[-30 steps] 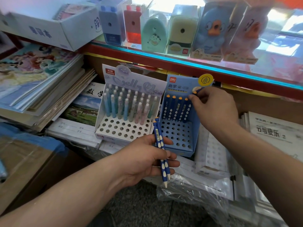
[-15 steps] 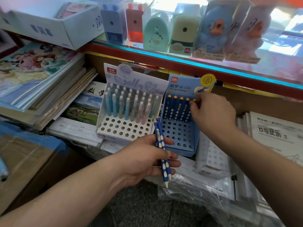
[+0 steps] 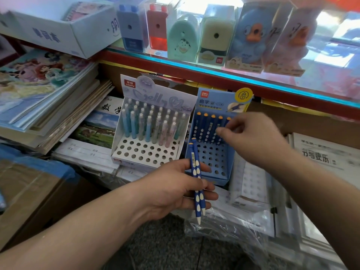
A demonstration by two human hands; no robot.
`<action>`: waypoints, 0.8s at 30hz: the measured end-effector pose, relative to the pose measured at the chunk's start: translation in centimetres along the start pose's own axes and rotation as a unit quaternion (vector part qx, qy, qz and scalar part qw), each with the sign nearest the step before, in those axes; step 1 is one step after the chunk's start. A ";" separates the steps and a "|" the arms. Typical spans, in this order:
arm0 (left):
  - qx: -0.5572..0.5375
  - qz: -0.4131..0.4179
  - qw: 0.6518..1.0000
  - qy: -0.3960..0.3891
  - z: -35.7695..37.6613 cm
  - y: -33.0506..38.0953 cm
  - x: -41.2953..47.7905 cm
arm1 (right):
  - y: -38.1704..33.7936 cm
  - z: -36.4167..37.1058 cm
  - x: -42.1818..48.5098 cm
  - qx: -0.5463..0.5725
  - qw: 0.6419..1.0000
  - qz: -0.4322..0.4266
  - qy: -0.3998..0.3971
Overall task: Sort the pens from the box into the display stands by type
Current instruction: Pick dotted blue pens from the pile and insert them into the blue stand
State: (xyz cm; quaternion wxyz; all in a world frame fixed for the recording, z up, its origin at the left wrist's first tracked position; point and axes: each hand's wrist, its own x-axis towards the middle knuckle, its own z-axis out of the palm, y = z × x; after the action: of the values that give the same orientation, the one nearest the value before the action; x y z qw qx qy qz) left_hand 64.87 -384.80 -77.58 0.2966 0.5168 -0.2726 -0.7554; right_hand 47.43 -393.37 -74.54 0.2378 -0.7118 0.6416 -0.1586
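Two dark blue pens (image 3: 197, 178) with white spots lie side by side in the left hand (image 3: 175, 190). Its fingers and thumb are curled round them, and the tips point down. Just behind them is the blue stand (image 3: 214, 158), with a row of the same blue pens (image 3: 206, 127) standing at its back.

The right hand (image 3: 251, 137) is over that row with its fingers bent. It is blurry, so it is hard to tell if it pinches a pen.

The white stand (image 3: 148, 152) sits just left of the blue one and holds pale pens (image 3: 152, 125). Notebooks (image 3: 48, 90) are piled to the left. Boxed pencil sharpeners (image 3: 214, 34) stand on the glass shelf above.
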 end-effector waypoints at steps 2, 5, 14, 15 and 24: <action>0.008 -0.007 1.000 -0.025 0.2 -0.1 0.1 | -0.5 0.5 -1.0 0.124 0.985 0.015 -0.117; 0.021 -0.015 0.999 -0.047 0.7 -0.1 0.3 | -0.2 0.9 -1.1 0.176 0.971 0.025 -0.158; 0.018 -0.006 0.999 0.048 0.1 -0.3 1.1 | 1.7 -2.5 1.0 0.188 0.971 -0.010 0.149; 0.020 -0.009 0.999 0.049 0.1 -0.4 1.1 | 2.0 -2.5 1.3 0.145 0.972 -0.021 0.183; 0.022 -0.016 0.999 0.031 0.4 -0.3 1.0 | 3.2 -0.7 2.1 0.044 0.982 -0.058 0.177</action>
State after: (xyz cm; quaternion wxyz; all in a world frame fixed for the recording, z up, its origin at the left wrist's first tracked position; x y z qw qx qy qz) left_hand 64.15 -385.25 -78.29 0.2811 0.5506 -0.2717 -0.7376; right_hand 44.66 -395.77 -75.88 0.1421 -0.6975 0.6235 -0.3234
